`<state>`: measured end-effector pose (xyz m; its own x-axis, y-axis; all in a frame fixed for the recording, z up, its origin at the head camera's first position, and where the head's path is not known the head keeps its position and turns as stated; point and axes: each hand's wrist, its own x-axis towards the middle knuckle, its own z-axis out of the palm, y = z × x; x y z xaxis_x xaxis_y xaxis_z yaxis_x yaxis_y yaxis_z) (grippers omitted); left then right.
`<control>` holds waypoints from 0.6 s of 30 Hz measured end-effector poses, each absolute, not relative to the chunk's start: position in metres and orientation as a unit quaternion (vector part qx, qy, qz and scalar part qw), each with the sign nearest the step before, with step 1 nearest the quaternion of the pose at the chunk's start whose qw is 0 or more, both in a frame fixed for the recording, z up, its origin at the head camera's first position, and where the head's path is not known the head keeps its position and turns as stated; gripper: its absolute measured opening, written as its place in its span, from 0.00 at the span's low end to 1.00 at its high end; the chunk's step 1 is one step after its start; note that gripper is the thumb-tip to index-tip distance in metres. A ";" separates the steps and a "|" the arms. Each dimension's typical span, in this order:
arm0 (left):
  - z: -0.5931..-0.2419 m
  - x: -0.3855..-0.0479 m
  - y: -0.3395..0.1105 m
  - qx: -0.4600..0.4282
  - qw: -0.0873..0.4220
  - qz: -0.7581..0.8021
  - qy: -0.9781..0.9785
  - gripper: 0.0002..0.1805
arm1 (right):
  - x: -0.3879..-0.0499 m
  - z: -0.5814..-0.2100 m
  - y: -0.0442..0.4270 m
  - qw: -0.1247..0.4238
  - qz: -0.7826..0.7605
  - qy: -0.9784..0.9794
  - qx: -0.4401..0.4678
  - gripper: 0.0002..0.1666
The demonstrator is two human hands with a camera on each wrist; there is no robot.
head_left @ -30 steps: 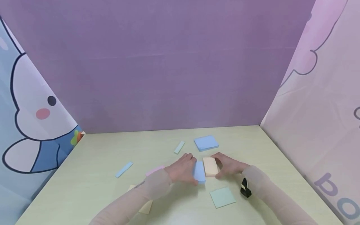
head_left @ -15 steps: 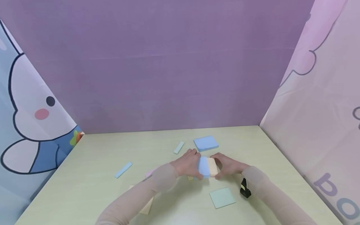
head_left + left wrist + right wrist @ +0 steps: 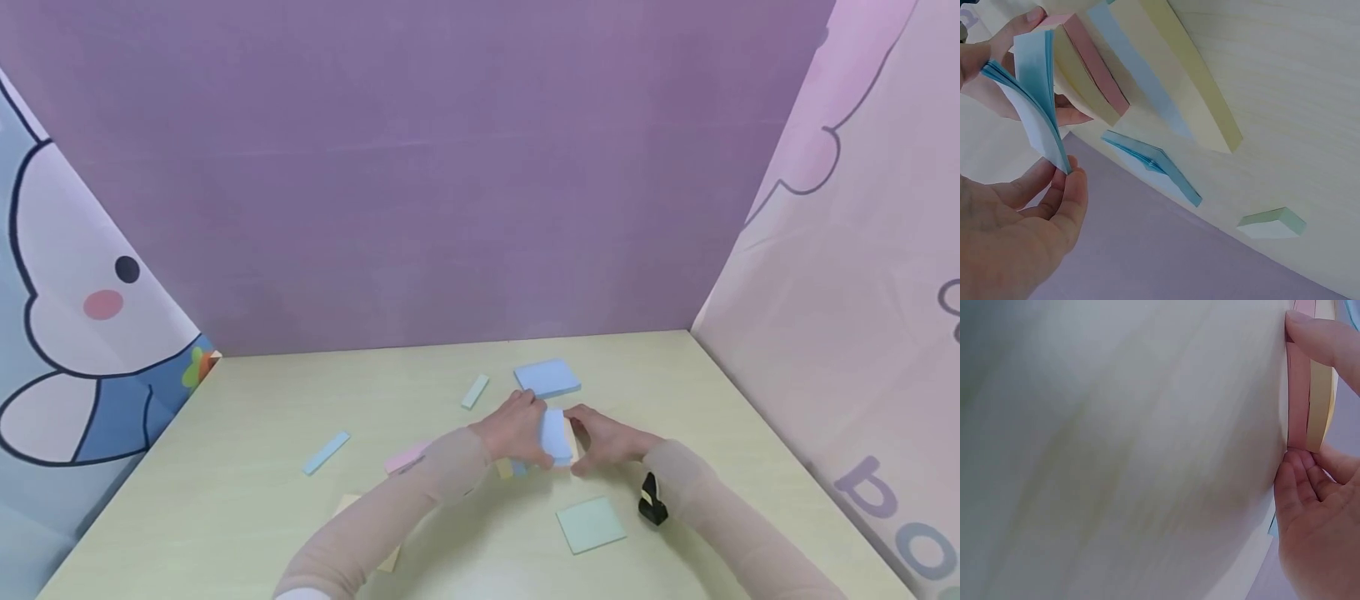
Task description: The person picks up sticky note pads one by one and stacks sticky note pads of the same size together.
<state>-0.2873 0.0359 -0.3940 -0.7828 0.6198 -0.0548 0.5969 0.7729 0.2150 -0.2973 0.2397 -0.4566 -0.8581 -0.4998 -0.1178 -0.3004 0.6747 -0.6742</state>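
Observation:
My left hand (image 3: 513, 429) pinches a blue sticky-note pad (image 3: 553, 437) by its edges. In the left wrist view this blue pad (image 3: 1038, 94) is bent, its sheets splaying at one end. It lies over most of the yellow pad (image 3: 573, 440) in the head view. My right hand (image 3: 1322, 512) grips a stack by its sides, thumb on one side and fingers on the other. That stack has a pink pad (image 3: 1299, 394) under the yellow one. Beneath my left hand, a blue and yellow stack (image 3: 506, 469) shows only in part.
Behind the hands lie a larger blue pad (image 3: 547, 377) and a narrow green pad (image 3: 476, 392). To the left are a blue strip (image 3: 326, 452) and a pink pad (image 3: 406, 457). A green square pad (image 3: 591, 525) sits in front; a yellow piece (image 3: 390, 560) is half hidden by my left arm.
My left hand has carried the blue pad rightward, from beside the yellow pad to over it. The stack under the left hand has come partly into sight. My right hand has stayed put.

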 end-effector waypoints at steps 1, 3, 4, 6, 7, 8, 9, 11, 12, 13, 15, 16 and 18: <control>-0.395 -0.288 0.037 0.323 0.062 0.094 0.940 0.38 | -0.297 -0.456 0.240 0.147 -0.336 0.903 -0.224 0.52; -0.397 -0.290 0.038 0.323 0.061 0.093 0.940 0.39 | -0.297 -0.456 0.240 0.148 -0.337 0.902 -0.228 0.52; -0.398 -0.291 0.039 0.323 0.060 0.092 0.940 0.39 | -0.297 -0.457 0.240 0.148 -0.338 0.901 -0.228 0.53; -0.401 -0.293 0.040 0.323 0.058 0.095 0.940 0.39 | -0.297 -0.457 0.240 0.151 -0.339 0.901 -0.226 0.53; -0.403 -0.294 0.041 0.324 0.057 0.097 0.939 0.39 | -0.297 -0.457 0.240 0.153 -0.341 0.900 -0.225 0.53; -0.404 -0.295 0.042 0.325 0.056 0.101 0.939 0.39 | -0.297 -0.457 0.240 0.153 -0.342 0.900 -0.225 0.52; -0.406 -0.296 0.043 0.326 0.055 0.105 0.938 0.39 | -0.297 -0.458 0.239 0.154 -0.341 0.900 -0.224 0.52; -0.409 -0.298 0.045 0.326 0.055 0.109 0.937 0.39 | -0.297 -0.457 0.239 0.152 -0.341 0.900 -0.224 0.52; -0.411 -0.299 0.046 0.327 0.054 0.109 0.937 0.39 | -0.298 -0.457 0.239 0.152 -0.340 0.901 -0.223 0.51; -0.412 -0.300 0.046 0.326 0.054 0.108 0.938 0.39 | -0.298 -0.457 0.239 0.152 -0.340 0.901 -0.222 0.51; -0.414 -0.301 0.048 0.323 0.055 0.108 0.939 0.40 | -0.298 -0.457 0.239 0.152 -0.341 0.901 -0.219 0.51; -0.415 -0.302 0.049 0.321 0.056 0.107 0.939 0.40 | -0.298 -0.457 0.239 0.152 -0.342 0.901 -0.219 0.50; -0.416 -0.302 0.050 0.316 0.061 0.109 0.941 0.39 | -0.298 -0.457 0.239 0.152 -0.341 0.902 -0.217 0.50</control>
<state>-0.3019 0.0496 -0.4156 -0.7932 0.6071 -0.0463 0.5806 0.7771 0.2429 -0.2984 0.2388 -0.4565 -0.8595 -0.4952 -0.1267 -0.2871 0.6728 -0.6819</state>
